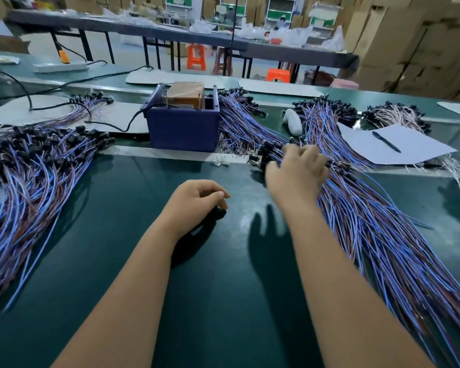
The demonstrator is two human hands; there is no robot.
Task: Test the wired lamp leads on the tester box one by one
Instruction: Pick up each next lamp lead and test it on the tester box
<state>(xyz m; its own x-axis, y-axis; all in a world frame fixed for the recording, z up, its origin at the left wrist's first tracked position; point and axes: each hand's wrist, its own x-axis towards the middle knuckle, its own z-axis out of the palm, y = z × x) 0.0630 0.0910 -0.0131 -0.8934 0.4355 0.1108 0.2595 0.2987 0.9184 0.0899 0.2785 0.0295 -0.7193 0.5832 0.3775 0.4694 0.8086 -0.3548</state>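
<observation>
Under right hand [298, 172], blue-purple leads [377, 235]

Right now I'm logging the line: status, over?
Left hand loosely curled, empty, on green mat. Right hand reaching into right-side pile of blue-and-red wired lamp leads. Blue plastic tester box unobstructed.

Bare green mat [133, 208] before tester box [182, 128] (open lane); lead piles [32, 176] flank both sides.
</observation>
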